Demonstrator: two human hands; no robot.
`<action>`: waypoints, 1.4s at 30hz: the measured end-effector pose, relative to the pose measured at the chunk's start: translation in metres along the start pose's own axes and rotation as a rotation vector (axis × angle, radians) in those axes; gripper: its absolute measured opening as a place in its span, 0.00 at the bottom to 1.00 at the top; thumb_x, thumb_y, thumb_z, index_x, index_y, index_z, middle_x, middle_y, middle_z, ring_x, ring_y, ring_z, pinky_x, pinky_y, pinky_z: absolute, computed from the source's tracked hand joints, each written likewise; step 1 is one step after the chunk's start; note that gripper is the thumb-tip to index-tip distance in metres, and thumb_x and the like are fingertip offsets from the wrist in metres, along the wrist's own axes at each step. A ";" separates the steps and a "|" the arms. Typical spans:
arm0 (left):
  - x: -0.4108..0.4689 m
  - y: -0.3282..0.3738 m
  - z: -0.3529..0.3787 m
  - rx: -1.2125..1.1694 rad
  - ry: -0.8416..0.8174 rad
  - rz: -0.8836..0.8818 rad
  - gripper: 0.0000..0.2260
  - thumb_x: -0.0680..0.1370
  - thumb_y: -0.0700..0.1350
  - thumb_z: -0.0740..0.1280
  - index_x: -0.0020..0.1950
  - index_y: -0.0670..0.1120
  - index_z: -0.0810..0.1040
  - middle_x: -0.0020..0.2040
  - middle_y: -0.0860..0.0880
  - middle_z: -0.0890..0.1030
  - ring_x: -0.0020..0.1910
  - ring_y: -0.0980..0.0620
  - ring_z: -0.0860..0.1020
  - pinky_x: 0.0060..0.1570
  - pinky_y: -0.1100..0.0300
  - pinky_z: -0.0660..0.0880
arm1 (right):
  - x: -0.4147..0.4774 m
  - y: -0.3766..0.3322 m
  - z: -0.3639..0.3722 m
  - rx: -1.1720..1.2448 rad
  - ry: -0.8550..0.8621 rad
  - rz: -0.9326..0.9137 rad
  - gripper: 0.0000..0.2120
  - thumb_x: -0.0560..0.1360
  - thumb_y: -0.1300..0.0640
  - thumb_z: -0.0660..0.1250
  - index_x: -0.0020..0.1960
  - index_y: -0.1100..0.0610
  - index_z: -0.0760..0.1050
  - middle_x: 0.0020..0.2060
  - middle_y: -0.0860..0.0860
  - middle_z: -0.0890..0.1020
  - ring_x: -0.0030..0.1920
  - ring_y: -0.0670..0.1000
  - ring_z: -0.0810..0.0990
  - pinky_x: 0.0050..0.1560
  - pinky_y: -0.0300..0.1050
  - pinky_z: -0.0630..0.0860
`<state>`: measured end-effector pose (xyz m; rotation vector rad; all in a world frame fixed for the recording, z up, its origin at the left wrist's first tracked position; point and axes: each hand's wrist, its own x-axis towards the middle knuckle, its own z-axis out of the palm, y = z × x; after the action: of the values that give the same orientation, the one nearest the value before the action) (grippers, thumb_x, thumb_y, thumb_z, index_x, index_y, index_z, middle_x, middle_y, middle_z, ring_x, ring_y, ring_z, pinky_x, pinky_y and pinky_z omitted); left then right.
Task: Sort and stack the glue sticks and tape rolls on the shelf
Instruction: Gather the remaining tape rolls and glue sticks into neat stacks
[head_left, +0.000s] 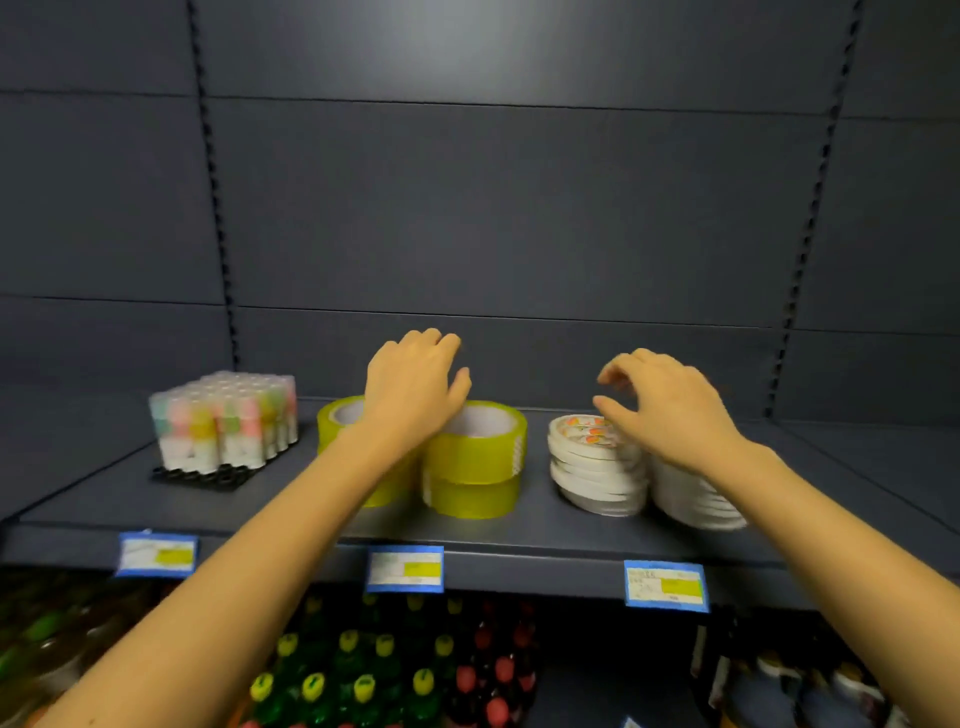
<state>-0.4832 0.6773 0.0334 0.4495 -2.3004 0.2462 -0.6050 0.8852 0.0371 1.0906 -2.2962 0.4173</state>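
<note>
Shelf (291, 499): we see a dark grey board running across the view, with all the stock on it.
Glue sticks (223, 421): a tight upright block at nine o'clock on the shelf, standing on a black tray (197, 475) whose front edge pokes out toward six.
Yellow tape rolls (475, 462): two stacks near the middle, side by side and touching or nearly so. The stack at three o'clock of the pair is two rolls high; the other is mostly hidden by our forearm.
White tape rolls (592, 467): two stacks of thin rolls at three o'clock of the yellow ones, apart from them. The top roll of the nearer stack has a printed label.
Left hand (413, 384): over the tops of the yellow stacks, thumb out toward three o'clock. The fingers bend down behind the rolls, tips hidden — we cannot tell whether it grips anything.
Right hand (670, 410): above the white stacks, fingers spread and hooked like a claw, blurred — holding nothing we can see.
Price tags (405, 569): three blue-edged cards on the shelf's front lip.
Bottles (363, 675): rows with yellow and red caps at six o'clock, under the shelf.
</note>
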 end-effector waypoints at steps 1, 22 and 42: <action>-0.008 -0.014 -0.005 0.015 -0.006 -0.021 0.16 0.79 0.51 0.57 0.63 0.45 0.72 0.57 0.46 0.77 0.56 0.45 0.74 0.49 0.53 0.68 | 0.006 -0.016 0.003 0.045 -0.006 -0.052 0.14 0.77 0.48 0.62 0.60 0.52 0.73 0.55 0.48 0.77 0.57 0.51 0.75 0.55 0.47 0.68; -0.212 -0.328 -0.145 0.412 -0.184 -0.511 0.17 0.79 0.53 0.58 0.63 0.47 0.72 0.60 0.48 0.76 0.59 0.48 0.74 0.55 0.55 0.69 | 0.059 -0.411 0.103 0.450 -0.221 -0.675 0.14 0.77 0.49 0.61 0.62 0.51 0.71 0.59 0.47 0.75 0.59 0.49 0.73 0.56 0.47 0.74; -0.316 -0.558 -0.196 0.449 -0.164 -0.640 0.15 0.77 0.53 0.59 0.58 0.47 0.75 0.54 0.49 0.79 0.53 0.49 0.77 0.46 0.57 0.71 | 0.106 -0.680 0.166 0.497 -0.382 -0.663 0.13 0.76 0.48 0.62 0.60 0.48 0.72 0.57 0.47 0.77 0.56 0.50 0.76 0.51 0.46 0.72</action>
<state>0.0675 0.3022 -0.0383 1.4400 -2.1146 0.4119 -0.1857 0.3168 -0.0044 2.2448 -1.9930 0.5523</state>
